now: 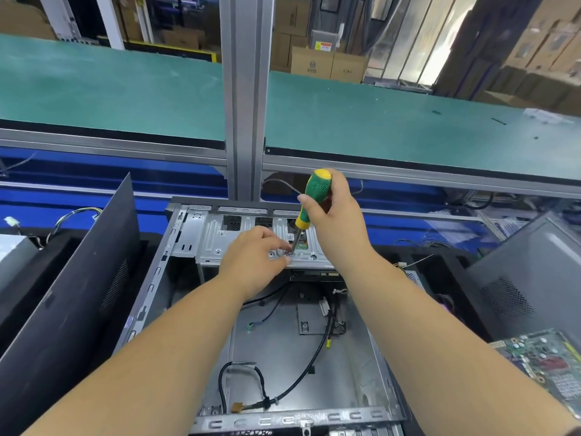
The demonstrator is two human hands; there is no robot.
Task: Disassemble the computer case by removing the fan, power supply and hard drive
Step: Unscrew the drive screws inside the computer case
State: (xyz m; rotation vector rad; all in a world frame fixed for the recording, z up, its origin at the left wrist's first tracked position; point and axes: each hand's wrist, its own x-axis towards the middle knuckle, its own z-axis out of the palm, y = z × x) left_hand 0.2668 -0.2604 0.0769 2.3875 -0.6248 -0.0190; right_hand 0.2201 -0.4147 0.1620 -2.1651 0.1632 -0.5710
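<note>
The computer case lies open on its side in the middle of the view, its bare metal floor crossed by loose black cables. At its far end sits a silver drive cage, and both hands work at the near edge of the cage's top plate.

The right hand grips a screwdriver with a green and yellow handle; the fingers curl round the handle from behind and the thumb presses across its front. The tool stands nearly upright, leaning slightly away from the person at the top, and its shaft runs down to a point on the cage plate.

The left hand reaches in beside the tip. Its thumb and forefinger are drawn close together in a pinch right at the shaft's lower end, touching or almost touching it; whether they hold a screw cannot be told. The other fingers are loosely curled.

A dark side panel leans to the left of the case. A green circuit board lies at the right, in front of another grey case. Behind runs a green tabletop.
</note>
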